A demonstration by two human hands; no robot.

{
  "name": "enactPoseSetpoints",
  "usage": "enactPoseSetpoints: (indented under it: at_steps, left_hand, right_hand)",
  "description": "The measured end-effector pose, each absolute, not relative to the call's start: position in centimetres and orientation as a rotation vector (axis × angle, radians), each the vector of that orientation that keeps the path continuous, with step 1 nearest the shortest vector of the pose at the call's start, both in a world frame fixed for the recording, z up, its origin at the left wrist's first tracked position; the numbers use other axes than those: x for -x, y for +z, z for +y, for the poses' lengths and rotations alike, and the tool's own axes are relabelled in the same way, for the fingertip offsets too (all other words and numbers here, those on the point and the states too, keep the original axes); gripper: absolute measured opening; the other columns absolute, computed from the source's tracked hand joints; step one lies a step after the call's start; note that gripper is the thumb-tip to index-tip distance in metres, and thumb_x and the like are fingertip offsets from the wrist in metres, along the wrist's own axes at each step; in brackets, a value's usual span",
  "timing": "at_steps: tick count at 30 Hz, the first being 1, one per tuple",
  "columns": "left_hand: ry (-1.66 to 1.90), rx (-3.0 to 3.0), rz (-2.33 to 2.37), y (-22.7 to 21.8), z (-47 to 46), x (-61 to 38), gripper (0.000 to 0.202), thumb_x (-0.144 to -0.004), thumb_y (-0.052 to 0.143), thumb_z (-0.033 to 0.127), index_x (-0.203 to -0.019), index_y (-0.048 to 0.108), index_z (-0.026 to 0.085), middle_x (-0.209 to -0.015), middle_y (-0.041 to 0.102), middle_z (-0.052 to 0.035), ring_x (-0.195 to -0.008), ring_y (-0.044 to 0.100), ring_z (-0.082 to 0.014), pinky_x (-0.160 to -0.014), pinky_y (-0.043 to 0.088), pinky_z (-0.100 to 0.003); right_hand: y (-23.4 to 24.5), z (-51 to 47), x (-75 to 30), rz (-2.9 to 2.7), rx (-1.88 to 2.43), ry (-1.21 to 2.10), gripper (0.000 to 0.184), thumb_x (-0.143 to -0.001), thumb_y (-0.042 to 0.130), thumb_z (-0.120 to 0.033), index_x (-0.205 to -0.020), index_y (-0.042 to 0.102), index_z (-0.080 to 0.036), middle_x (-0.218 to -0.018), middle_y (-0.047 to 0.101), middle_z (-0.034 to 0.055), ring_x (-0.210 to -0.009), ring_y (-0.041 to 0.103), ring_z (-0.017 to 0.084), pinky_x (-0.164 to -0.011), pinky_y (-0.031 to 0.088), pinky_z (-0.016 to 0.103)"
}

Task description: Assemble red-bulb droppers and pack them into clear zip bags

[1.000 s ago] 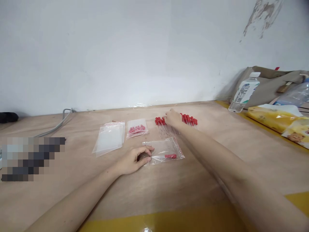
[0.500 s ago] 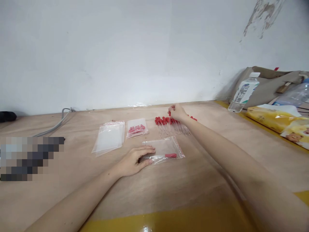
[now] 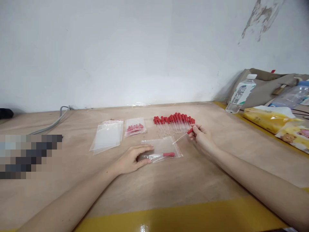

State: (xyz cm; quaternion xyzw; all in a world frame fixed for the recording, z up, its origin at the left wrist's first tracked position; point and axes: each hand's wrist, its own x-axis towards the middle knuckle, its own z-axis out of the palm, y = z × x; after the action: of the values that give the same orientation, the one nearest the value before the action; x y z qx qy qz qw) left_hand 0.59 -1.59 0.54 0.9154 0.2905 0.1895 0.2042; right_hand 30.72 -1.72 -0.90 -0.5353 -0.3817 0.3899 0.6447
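A clear zip bag [image 3: 159, 144] lies flat in front of me, with a red-bulbed dropper [image 3: 169, 154] inside. My left hand [image 3: 131, 159] rests on the bag's left end, fingers and thumb spread apart. Pinched by its red bulb in my right hand [image 3: 201, 137] is a single dropper [image 3: 190, 131]. Its clear tube slants down to the left, the tip over the zip edge of the bag. Behind is a row of red-bulbed droppers [image 3: 177, 117], lying side by side with tubes toward me.
Left of the droppers lie a zip bag [image 3: 135, 122] with several droppers in it and a stack of flat zip bags [image 3: 107, 135]. A water bottle [image 3: 241, 93], a grey bag [image 3: 262, 90] and a yellow tissue pack [image 3: 267, 117] stand right. A grey cable [image 3: 54, 123] runs at left.
My right hand has moved from the dropper row toward me and to the right, carrying one dropper. That dropper now tilts toward the bag. My left hand stays on the bag.
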Motion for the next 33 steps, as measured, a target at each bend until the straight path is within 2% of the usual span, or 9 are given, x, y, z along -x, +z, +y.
enactPoseSetpoints:
  at_steps: [6, 10, 12, 15, 18, 20, 23, 28, 33]
  left_hand:
    - [0.533, -2.562, 0.797, 0.5, -1.5, -0.6, 0.041, -0.083, 0.055, 0.035, -0.122, 0.053, 0.023, -0.123, 0.058, -0.0053, -0.114, 0.053, -0.0217, -0.098, 0.042, -0.038]
    - [0.529, -2.553, 0.810, 0.4, -1.5, -0.5, 0.042, -0.083, 0.055, 0.035, -0.123, 0.052, 0.023, -0.123, 0.058, -0.0053, -0.114, 0.053, -0.0221, -0.098, 0.042, -0.039]
    - [0.531, -2.543, 0.817, 0.4, -1.5, -0.5, 0.043, -0.083, 0.055, 0.035, -0.124, 0.051, 0.024, -0.124, 0.057, -0.0052, -0.115, 0.053, -0.0222, -0.099, 0.041, -0.039]
    - [0.544, -2.540, 0.809, 0.5, -1.5, -0.5, 0.047, -0.083, 0.056, 0.035, -0.128, 0.047, 0.024, -0.128, 0.053, -0.0062, -0.117, 0.050, -0.0233, -0.100, 0.040, -0.041]
    - [0.556, -2.548, 0.794, 0.6, -1.5, -0.5, 0.052, -0.082, 0.057, 0.036, -0.131, 0.044, 0.024, -0.134, 0.048, -0.0075, -0.122, 0.045, -0.0247, -0.102, 0.037, -0.043]
    - [0.549, -2.549, 0.792, 0.7, -1.5, -0.5, 0.054, -0.081, 0.058, 0.036, -0.131, 0.043, 0.024, -0.135, 0.046, -0.0078, -0.123, 0.044, -0.0250, -0.102, 0.036, -0.044]
    - [0.528, -2.557, 0.803, 0.8, -1.6, -0.6, 0.054, -0.081, 0.058, 0.037, -0.131, 0.043, 0.024, -0.134, 0.047, -0.0083, -0.123, 0.044, -0.0250, -0.102, 0.037, -0.044]
    - [0.540, -2.569, 0.797, 0.9, -1.6, -0.7, 0.051, -0.081, 0.058, 0.037, -0.129, 0.046, 0.024, -0.131, 0.050, -0.0082, -0.120, 0.047, -0.0248, -0.101, 0.038, -0.044]
    - [0.546, -2.568, 0.794, 0.8, -1.6, -0.7, 0.050, -0.081, 0.057, 0.036, -0.128, 0.046, 0.023, -0.131, 0.050, -0.0086, -0.121, 0.047, -0.0247, -0.100, 0.038, -0.043]
  right_hand:
    - [-0.8, -1.7, -31.9, -0.876, 1.231, 0.758, 0.033, -0.075, 0.054, -0.052, -0.085, 0.043, -0.023, -0.068, 0.051, -0.0019, -0.047, 0.045, 0.008, -0.041, 0.036, 0.020]
    - [-1.0, -2.2, -31.3, -0.753, 1.200, 0.928, 0.015, -0.082, 0.051, -0.035, -0.083, 0.043, -0.022, -0.067, 0.052, -0.0014, -0.047, 0.047, 0.007, -0.042, 0.040, 0.019]
    - [-0.9, -2.8, -30.2, -0.674, 1.163, 1.095, 0.009, -0.082, 0.051, -0.025, -0.081, 0.043, -0.022, -0.067, 0.055, -0.0006, -0.051, 0.054, 0.009, -0.050, 0.047, 0.021]
    - [-0.7, -3.7, -29.0, -0.669, 1.123, 1.330, 0.013, -0.079, 0.054, -0.015, -0.083, 0.043, -0.022, -0.072, 0.061, 0.0021, -0.067, 0.063, 0.013, -0.065, 0.053, 0.027]
    - [-0.6, -4.2, -29.0, -0.964, 1.180, 1.426, 0.015, -0.075, 0.061, -0.020, -0.082, 0.048, -0.019, -0.069, 0.063, 0.0015, -0.062, 0.062, 0.012, -0.061, 0.051, 0.025]
    - [-0.7, -4.1, -29.6, -1.257, 1.257, 1.373, 0.018, -0.072, 0.066, -0.028, -0.080, 0.053, -0.017, -0.061, 0.060, -0.0017, -0.052, 0.055, 0.009, -0.051, 0.045, 0.021]
    - [-1.0, -3.7, -30.5, -1.595, 1.294, 1.225, 0.023, -0.069, 0.067, -0.035, -0.079, 0.061, -0.015, -0.063, 0.059, -0.0023, -0.053, 0.050, 0.007, -0.048, 0.037, 0.019]
    - [-0.7, -3.5, -30.2, -1.906, 1.293, 0.967, 0.019, -0.071, 0.063, -0.035, -0.076, 0.067, -0.017, -0.059, 0.057, -0.0028, -0.050, 0.043, 0.008, -0.047, 0.032, 0.020]
    - [-0.2, -4.1, -28.2, -1.795, 1.248, 1.003, 0.014, -0.067, 0.064, -0.028, -0.077, 0.065, -0.018, -0.056, 0.054, -0.0043, -0.049, 0.043, 0.007, -0.047, 0.035, 0.020]
